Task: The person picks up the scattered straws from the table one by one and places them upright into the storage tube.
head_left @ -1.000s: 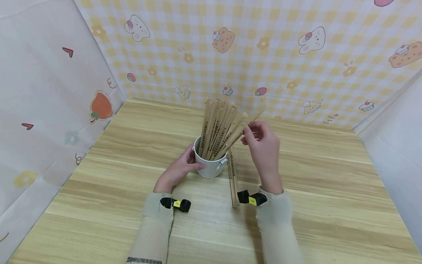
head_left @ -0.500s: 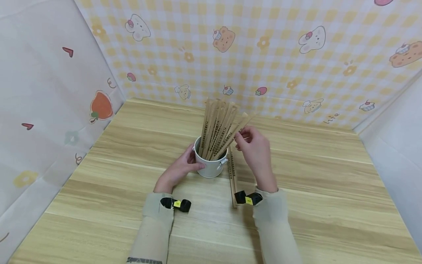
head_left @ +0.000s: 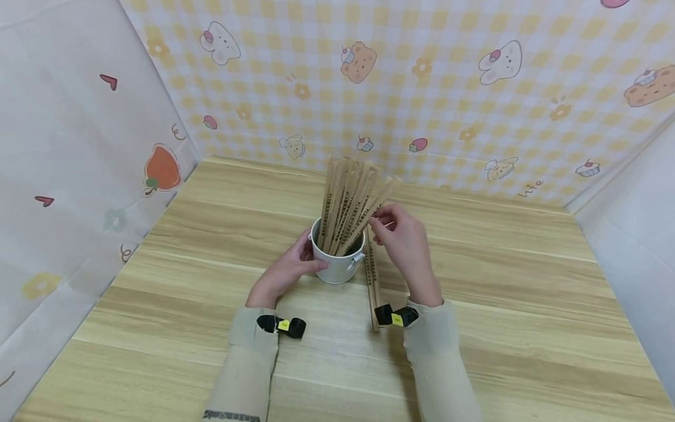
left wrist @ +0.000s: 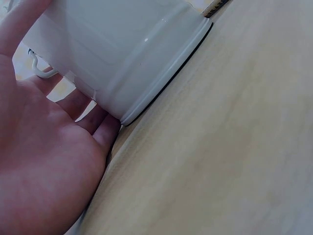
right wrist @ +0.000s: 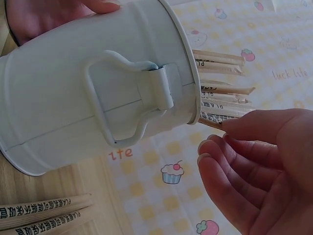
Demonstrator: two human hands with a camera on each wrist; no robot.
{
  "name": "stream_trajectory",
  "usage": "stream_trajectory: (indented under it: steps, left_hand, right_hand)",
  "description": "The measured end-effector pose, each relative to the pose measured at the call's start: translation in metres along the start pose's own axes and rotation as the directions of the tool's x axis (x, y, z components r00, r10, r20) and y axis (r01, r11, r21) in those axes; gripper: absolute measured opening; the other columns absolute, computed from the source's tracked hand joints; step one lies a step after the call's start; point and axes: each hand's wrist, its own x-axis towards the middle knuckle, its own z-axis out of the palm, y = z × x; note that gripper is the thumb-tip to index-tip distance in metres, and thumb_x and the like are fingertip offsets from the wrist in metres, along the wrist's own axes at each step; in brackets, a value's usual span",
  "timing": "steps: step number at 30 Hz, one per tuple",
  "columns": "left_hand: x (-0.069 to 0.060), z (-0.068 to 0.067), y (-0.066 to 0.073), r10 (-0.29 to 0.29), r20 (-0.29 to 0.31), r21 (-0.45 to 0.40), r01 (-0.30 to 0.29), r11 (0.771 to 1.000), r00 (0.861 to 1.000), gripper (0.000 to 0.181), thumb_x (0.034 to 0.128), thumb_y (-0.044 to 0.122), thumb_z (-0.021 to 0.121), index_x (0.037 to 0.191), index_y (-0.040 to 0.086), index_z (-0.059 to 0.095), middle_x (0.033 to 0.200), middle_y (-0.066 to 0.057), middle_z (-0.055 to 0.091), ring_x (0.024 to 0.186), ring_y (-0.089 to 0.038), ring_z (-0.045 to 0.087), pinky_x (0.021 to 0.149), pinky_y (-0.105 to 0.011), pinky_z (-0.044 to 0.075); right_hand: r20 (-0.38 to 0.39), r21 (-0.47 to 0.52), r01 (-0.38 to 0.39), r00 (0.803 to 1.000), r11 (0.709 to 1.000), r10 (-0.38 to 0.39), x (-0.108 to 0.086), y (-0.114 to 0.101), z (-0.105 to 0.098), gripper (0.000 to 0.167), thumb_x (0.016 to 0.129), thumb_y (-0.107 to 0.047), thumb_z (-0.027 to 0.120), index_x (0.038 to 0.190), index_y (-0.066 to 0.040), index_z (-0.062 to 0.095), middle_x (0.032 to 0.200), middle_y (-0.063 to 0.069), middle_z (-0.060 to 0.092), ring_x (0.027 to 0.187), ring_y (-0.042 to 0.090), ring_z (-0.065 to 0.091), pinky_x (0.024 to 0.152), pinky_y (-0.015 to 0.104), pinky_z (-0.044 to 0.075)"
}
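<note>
Paper-wrapped straws (head_left: 345, 202) with dark printing stand bunched in a small white metal bucket (head_left: 336, 271), tops fanned out above its rim. My left hand (head_left: 287, 272) holds the bucket from the left, thumb across its front; in the left wrist view its fingers curve round the far side, low by the base. At the bucket's right, my right hand (head_left: 406, 243) pinches the outermost straw (right wrist: 211, 123) between thumb and fingers, just above the rim. Most of that straw is hidden by the rim, the hand and its neighbours.
Loose wrapped straws (head_left: 371, 287) lie on the wood-grain table (head_left: 527, 293), just right of the bucket and partly behind it. A wire handle (right wrist: 98, 98) sticks out from the bucket's side. A yellow-checked cloth (head_left: 422, 105) hangs behind the table.
My right hand has moved left and slightly down towards the bucket, bringing the slanted straw in against the bunch. My left hand and the bucket have stayed put.
</note>
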Motion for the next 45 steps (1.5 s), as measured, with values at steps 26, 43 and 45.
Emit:
stream_trajectory:
  steps: [26, 43, 45]
  left_hand:
    - [0.000, 0.001, 0.000, 0.007, -0.007, -0.017, -0.007, 1.000, 1.000, 0.087, 0.0744, 0.018, 0.071, 0.141, 0.034, 0.017, 0.144, -0.003, 0.023, 0.131, -0.017, 0.022, 0.107, -0.034, 0.017]
    - [0.000, 0.001, 0.002, 0.011, -0.014, 0.012, -0.011, 1.000, 1.000, 0.088, 0.0740, 0.019, 0.072, 0.140, 0.035, 0.017, 0.145, -0.002, 0.022, 0.131, -0.017, 0.021, 0.107, -0.034, 0.017]
    - [0.000, 0.001, 0.001, 0.017, -0.008, 0.006, -0.017, 1.000, 1.000, 0.088, 0.0742, 0.018, 0.071, 0.141, 0.035, 0.016, 0.145, -0.003, 0.022, 0.131, -0.018, 0.021, 0.107, -0.035, 0.016]
  right_hand:
    - [0.126, -0.109, -0.061, 0.989, 0.992, 0.075, 0.005, 0.016, 0.003, 0.022, 0.087, -0.026, 0.055, 0.099, -0.009, 0.061, 0.082, 0.002, 0.062, 0.062, 0.016, 0.062, 0.052, 0.026, 0.050]
    - [0.261, -0.176, -0.208, 0.933, 0.962, 0.249, 0.013, 0.063, 0.025, 0.041, 0.086, -0.033, 0.054, 0.116, -0.006, 0.053, 0.098, 0.008, 0.061, 0.068, 0.015, 0.061, 0.065, 0.032, 0.050]
    - [0.274, -0.169, -0.221, 0.926, 0.960, 0.261, 0.013, 0.065, 0.026, 0.041, 0.086, -0.032, 0.054, 0.116, -0.005, 0.053, 0.094, 0.009, 0.062, 0.066, 0.016, 0.061, 0.064, 0.031, 0.050]
